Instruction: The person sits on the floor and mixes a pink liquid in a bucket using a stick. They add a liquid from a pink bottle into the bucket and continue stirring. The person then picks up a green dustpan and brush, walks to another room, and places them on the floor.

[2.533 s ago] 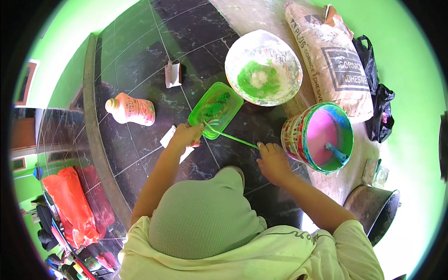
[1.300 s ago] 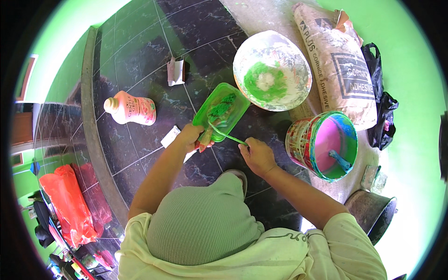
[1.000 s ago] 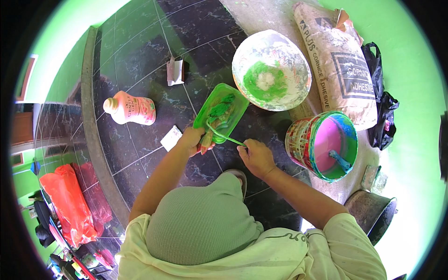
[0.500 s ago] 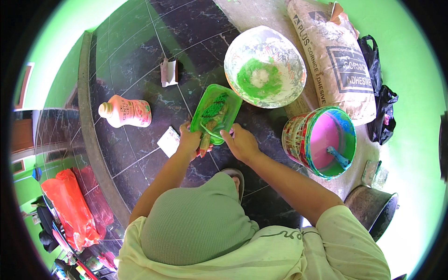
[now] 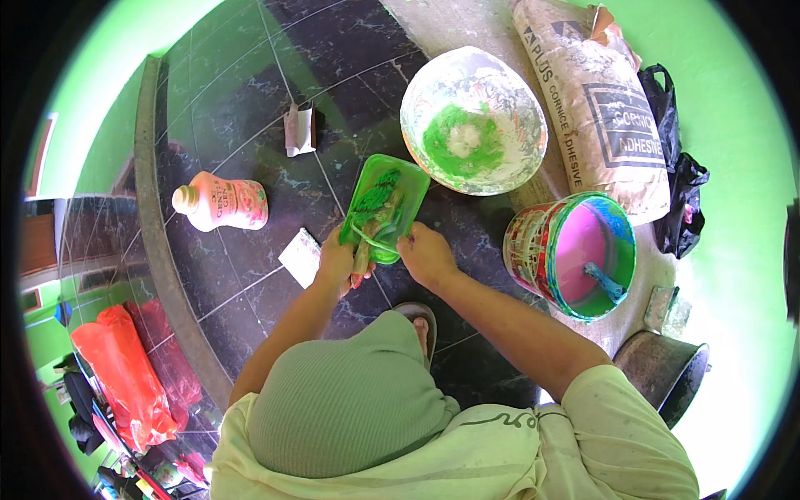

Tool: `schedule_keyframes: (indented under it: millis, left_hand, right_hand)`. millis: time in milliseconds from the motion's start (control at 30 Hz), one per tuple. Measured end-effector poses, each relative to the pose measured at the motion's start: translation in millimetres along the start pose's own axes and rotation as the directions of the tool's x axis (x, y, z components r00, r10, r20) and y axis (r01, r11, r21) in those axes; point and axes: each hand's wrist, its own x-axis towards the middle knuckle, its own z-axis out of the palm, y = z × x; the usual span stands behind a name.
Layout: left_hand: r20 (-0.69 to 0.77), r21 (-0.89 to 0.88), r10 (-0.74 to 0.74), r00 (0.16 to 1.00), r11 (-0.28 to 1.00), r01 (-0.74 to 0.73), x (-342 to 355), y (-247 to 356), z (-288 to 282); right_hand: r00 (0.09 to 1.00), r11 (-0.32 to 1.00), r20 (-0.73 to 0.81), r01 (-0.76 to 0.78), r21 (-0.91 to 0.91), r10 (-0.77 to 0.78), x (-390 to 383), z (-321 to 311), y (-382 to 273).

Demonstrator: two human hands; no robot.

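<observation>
A green rectangular plastic container point(image 5: 404, 212) is held between my two hands, its open top facing up and tilted. Inside lies a brush point(image 5: 377, 196) with green-coated bristles, its handle reaching over the near edge. My left hand point(image 5: 337, 263) is closed on the near left corner, close to the brush handle; whether its fingers also grip the handle is unclear. At the near right corner my right hand point(image 5: 428, 257) is closed, thumb on the rim. Just beyond the container stands a white basin point(image 5: 517, 154) with green residue and a pale lump in its middle.
To the right is a bucket point(image 5: 523, 250) of pink paint with a blue-stained brush in it. Behind it lies a large paper sack point(image 5: 575, 100). A pink bottle point(image 5: 229, 202), a small open box point(image 5: 298, 132) and a white piece point(image 5: 300, 257) lie on dark tiles. A dark pot point(image 5: 654, 367) sits lower right.
The container has shifted very slightly toward me, and my hands have moved with it. Its grip looks the same, and the things around have stayed in place.
</observation>
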Motion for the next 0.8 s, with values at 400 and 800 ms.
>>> schedule_keyframes:
  millis: [400, 800]
  left_hand:
    - [-0.053, -0.092, 0.021, 0.998, 0.995, -0.026, -17, -15, -3]
    - [-0.027, -0.065, 0.081, 0.996, 0.994, -0.082, -33, -15, 0]
  right_hand:
    - [0.999, 0.997, -0.028, 0.019, -0.077, -0.022, -9, 2, -9]
    - [0.999, 0.998, -0.026, 0.033, -0.051, -0.034, -27, -4, -16]
